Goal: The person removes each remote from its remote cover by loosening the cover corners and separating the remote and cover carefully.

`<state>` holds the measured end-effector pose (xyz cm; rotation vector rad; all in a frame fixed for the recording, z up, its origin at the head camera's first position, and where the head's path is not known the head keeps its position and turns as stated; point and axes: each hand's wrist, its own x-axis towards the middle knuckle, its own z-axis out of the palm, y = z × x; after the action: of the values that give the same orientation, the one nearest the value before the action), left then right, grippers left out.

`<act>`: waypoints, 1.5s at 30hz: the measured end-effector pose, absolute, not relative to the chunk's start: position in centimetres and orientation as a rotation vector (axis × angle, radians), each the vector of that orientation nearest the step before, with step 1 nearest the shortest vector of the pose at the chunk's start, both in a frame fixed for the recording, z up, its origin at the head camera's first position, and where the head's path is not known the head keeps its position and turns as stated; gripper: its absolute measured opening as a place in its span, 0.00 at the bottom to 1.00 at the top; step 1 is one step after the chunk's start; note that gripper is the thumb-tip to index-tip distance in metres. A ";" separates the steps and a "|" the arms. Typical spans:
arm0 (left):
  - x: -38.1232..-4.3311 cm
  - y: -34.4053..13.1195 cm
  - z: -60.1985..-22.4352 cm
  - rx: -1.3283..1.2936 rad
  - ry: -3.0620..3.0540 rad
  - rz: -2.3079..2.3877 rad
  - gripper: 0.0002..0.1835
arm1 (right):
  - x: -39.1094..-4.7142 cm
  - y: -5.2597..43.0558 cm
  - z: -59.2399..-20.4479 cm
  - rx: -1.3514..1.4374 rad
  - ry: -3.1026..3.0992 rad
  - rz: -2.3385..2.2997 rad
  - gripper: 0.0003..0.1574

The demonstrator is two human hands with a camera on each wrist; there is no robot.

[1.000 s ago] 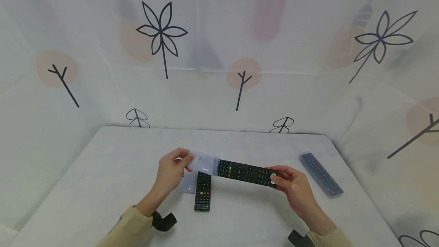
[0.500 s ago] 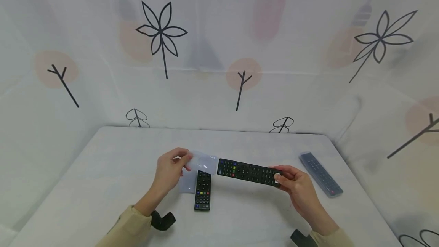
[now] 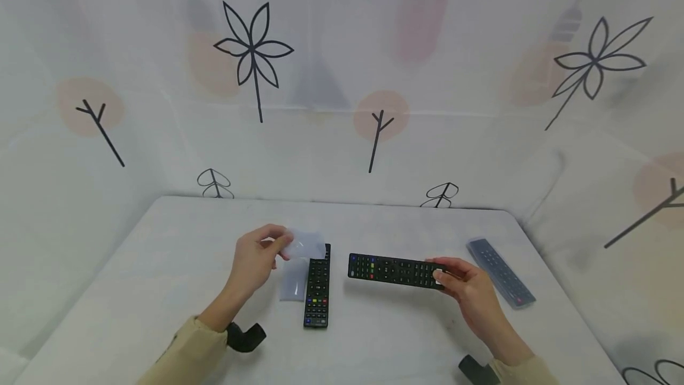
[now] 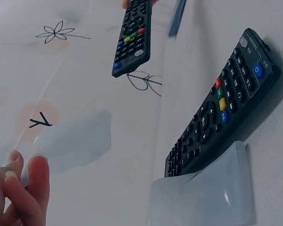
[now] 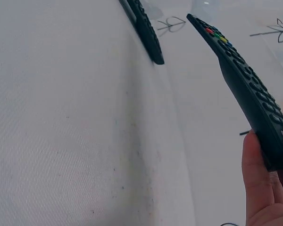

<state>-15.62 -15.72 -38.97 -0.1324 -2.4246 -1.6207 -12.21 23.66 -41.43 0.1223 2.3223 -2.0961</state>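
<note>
My left hand (image 3: 257, 255) pinches a translucent plastic sleeve (image 3: 307, 245) by one end; the sleeve looks limp and has no remote in it. My right hand (image 3: 466, 290) grips the end of a black remote control (image 3: 395, 271), thumb on top, holding it above the table with its buttons up. In the right wrist view this held remote (image 5: 245, 84) slants up from the fingers. Below the sleeve a second black remote (image 3: 317, 296) lies on the table, its far end partly covered. Beside it lies another translucent sleeve (image 3: 293, 281), also seen as a pale sleeve (image 4: 203, 200) in the left wrist view.
At the right of the white table (image 3: 160, 290) lies a third remote (image 3: 501, 273), inside a bluish translucent cover. A patterned cloth (image 3: 320, 153) hangs behind the table's back edge. Black wrist mounts (image 3: 246, 337) project near both sleeves.
The held remote has come out of the plastic sleeve. My left hand has moved left with the sleeve, my right hand slightly right with the remote, and a gap lies between them.
</note>
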 end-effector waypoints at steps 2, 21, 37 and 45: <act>-15.6 -15.6 -39.0 -0.150 -2.442 -1.619 0.03 | -12.2 23.7 -41.4 0.100 2.329 -2.097 0.23; -15.4 -14.6 -38.5 -0.463 -2.566 -1.393 0.13 | -12.3 23.6 -41.8 0.199 2.362 -2.118 0.22; -15.8 -12.6 -39.6 -0.729 -2.572 -1.414 0.12 | -13.2 23.0 -43.0 0.248 2.316 -2.066 0.27; -16.2 -11.9 -40.2 -0.951 -2.645 -1.424 0.12 | -13.6 22.9 -43.2 0.256 2.327 -1.993 0.26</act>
<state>-16.23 -11.89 -40.20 -0.9513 -2.6450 -1.4237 -13.59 22.95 -43.17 0.2558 2.3271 -1.9932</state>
